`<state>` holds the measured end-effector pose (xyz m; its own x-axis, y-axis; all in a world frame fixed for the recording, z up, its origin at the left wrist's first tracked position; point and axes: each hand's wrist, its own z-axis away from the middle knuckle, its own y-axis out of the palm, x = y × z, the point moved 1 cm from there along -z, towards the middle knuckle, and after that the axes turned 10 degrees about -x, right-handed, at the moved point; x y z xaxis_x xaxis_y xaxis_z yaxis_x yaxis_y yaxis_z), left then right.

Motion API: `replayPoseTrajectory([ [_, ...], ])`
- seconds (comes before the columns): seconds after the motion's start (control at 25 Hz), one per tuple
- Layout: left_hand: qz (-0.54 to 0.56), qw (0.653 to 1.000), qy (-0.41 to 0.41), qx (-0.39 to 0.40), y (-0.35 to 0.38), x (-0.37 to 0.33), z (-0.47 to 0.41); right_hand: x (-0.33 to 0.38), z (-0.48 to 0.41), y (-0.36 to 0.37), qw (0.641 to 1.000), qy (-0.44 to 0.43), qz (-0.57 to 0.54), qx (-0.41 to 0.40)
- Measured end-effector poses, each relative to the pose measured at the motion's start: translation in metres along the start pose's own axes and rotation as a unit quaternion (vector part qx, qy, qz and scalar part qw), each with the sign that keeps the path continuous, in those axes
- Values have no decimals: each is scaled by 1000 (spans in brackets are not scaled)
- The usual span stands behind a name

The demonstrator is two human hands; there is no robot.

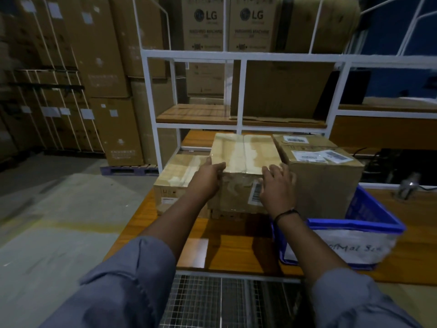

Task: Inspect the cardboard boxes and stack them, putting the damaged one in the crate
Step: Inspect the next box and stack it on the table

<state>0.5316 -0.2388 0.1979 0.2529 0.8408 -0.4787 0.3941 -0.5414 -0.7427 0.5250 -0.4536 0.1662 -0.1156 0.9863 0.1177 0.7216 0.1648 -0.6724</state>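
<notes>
1. The left hand (208, 177) lays straight, close-set fingers (218, 166) on the mid box (246, 152) at its near left corner. The right hand (277, 189) presses flat, slightly spread fingers on its front, by the label (255, 195).
2. The mid box stands on the table (236, 245), between the small box (175, 178) and the big box (324, 176).
3. Best to move the palms to opposite sides, lift straight up, then turn it to check the seams and corners.
4. The big box crowds the right side, the rack (241, 55) looms above, and the crate (354, 224) sits near the right wrist.
</notes>
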Motion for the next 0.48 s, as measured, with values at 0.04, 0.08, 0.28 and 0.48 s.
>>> replayPoseTrajectory([
  [0.04,-17,1000,4,0,5,1,-7,-2,-5,2,1000,-11,7,7],
  [0.08,-29,1000,7,-6,8,2,-15,-3,-11,6,1000,-21,10,16],
  [0.28,-51,998,13,-19,31,7,-54,-13,-50,32,996,-36,55,52],
  [0.48,-51,998,2,-33,50,17,-81,-16,-72,60,995,-43,78,51],
])
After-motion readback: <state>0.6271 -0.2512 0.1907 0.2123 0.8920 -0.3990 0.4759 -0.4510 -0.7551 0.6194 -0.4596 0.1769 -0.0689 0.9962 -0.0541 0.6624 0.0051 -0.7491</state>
